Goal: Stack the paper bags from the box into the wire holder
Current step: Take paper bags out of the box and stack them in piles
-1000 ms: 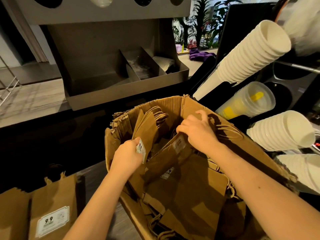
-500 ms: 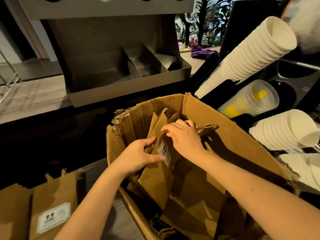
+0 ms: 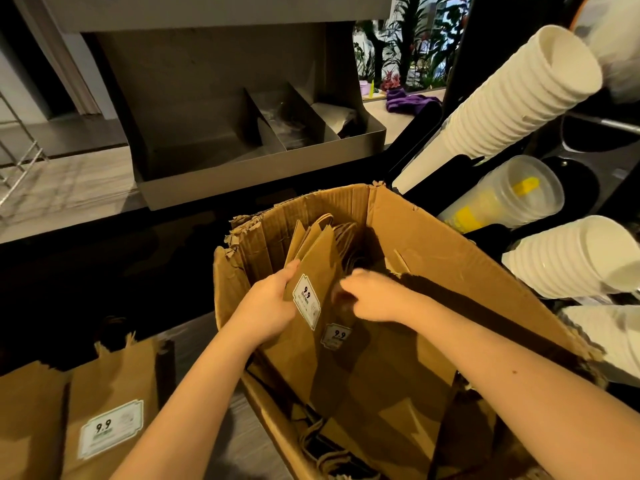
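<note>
An open, torn cardboard box (image 3: 450, 244) in front of me holds several flat brown paper bags (image 3: 381, 393) with white "9.9" labels. My left hand (image 3: 266, 303) grips the left edge of an upright bundle of bags (image 3: 315, 258) inside the box, thumb on top near its label. My right hand (image 3: 374, 296) is blurred, with its fingers curled over the bags just right of that bundle. Part of a wire rack (image 3: 17, 157) shows at the far left edge. More labelled bags (image 3: 110, 410) stand at the lower left, outside the box.
Stacks of white paper cups (image 3: 519, 98) and clear plastic cups (image 3: 512, 199) jut in from the right, close to the box. A grey metal divided tray (image 3: 259, 161) sits on the counter behind it. A purple cloth (image 3: 412, 102) lies farther back.
Both hands have shifted lower in the box. The left hand now holds the bundle with the label facing me, and the right hand has moved right of it. The camera tilted down slightly.
</note>
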`<state>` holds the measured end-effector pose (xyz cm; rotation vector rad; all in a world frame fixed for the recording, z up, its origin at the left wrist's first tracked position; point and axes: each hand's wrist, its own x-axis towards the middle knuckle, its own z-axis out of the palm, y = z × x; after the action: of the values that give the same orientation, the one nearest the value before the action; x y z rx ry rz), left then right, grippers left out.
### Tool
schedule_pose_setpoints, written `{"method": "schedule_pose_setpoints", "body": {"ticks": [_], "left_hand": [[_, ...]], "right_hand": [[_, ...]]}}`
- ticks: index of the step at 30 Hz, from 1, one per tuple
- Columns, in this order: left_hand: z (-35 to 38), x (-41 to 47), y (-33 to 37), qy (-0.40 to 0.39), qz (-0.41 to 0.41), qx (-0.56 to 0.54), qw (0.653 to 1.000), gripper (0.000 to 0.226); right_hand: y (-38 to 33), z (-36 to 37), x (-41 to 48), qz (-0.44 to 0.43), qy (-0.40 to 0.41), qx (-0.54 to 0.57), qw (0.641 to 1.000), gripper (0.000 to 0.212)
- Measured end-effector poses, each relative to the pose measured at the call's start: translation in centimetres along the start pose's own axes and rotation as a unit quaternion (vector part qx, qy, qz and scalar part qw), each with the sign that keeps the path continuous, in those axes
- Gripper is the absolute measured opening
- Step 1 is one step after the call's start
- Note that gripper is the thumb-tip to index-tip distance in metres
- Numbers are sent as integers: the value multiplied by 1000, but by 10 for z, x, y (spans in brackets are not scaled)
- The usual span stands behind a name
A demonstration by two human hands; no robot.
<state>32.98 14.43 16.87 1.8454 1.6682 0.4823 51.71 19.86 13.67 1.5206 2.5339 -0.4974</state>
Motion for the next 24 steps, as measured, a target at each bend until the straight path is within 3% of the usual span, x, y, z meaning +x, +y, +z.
{"method": "schedule_pose_setpoints", "body": {"ticks": [4,6,10,14,17,22,24], "left_hand": [[1,0,-3,2,-2,-4,1000,77],[0,0,-3,7,1,-11,1000,76],[0,-1,1,11,-4,-9,1000,75],[0,1,-1,6,-3,-6,1000,74],[0,2,-2,8,-1,-1,1000,74],[4,5,-6,25,-13,23,999,69],[6,7,-10,38,-30,55,997,62]], "right_hand": [[-1,10,-5,44,-220,-24,974,37],[-4,13,-9,44,-277,-67,957,25],[-9,29,-10,13,-341,-130,931,46],[-17,32,-10,-16,-353,-184,917,46],[-14,31,-7,17,-352,-199,914,39],[-1,20,-6,74,-219,-163,959,51],[4,11,-9,76,-167,-166,969,31]]}}
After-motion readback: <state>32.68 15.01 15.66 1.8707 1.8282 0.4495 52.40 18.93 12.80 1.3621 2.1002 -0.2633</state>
